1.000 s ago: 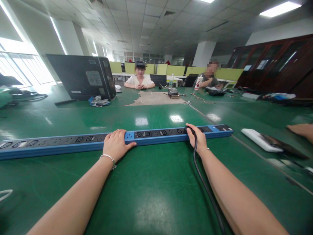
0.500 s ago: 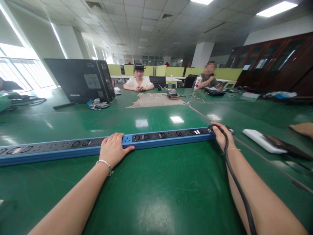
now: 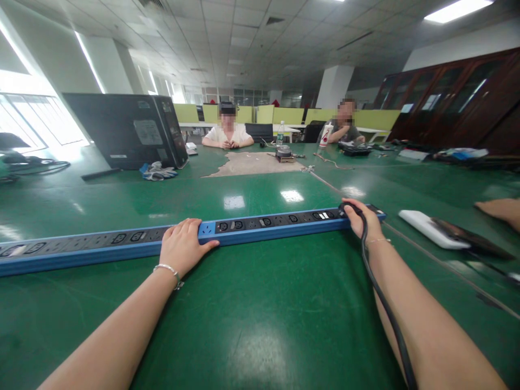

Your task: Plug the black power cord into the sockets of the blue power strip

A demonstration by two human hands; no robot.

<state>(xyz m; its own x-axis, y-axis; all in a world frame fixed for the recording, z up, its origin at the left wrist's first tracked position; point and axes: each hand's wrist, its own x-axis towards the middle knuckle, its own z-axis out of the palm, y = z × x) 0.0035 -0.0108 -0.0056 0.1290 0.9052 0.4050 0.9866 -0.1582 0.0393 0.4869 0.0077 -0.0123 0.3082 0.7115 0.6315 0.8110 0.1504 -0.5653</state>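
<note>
A long blue power strip (image 3: 276, 234) with a black face and several sockets lies across the green table in front of me. My left hand (image 3: 182, 245) is closed over it left of centre, fingers across the top and thumb along the near side, by a blue socket. Near the strip's right end, my right hand (image 3: 357, 221) grips a black plug (image 3: 345, 207) against the sockets. Fingers partly cover the plug, so I cannot tell how deep it sits. Its black power cord (image 3: 381, 297) runs back along my right forearm.
A black computer case (image 3: 130, 132) and gloves (image 3: 158, 171) are at the back left. A white box-like object (image 3: 430, 230) and a dark flat item (image 3: 473, 238) lie to the right, near another person's arm (image 3: 499, 212). Two people sit across the table (image 3: 260, 303).
The view has shifted slightly, so everything sits a little further left in the picture. Both hands keep the same holds on the strip and the plug.
</note>
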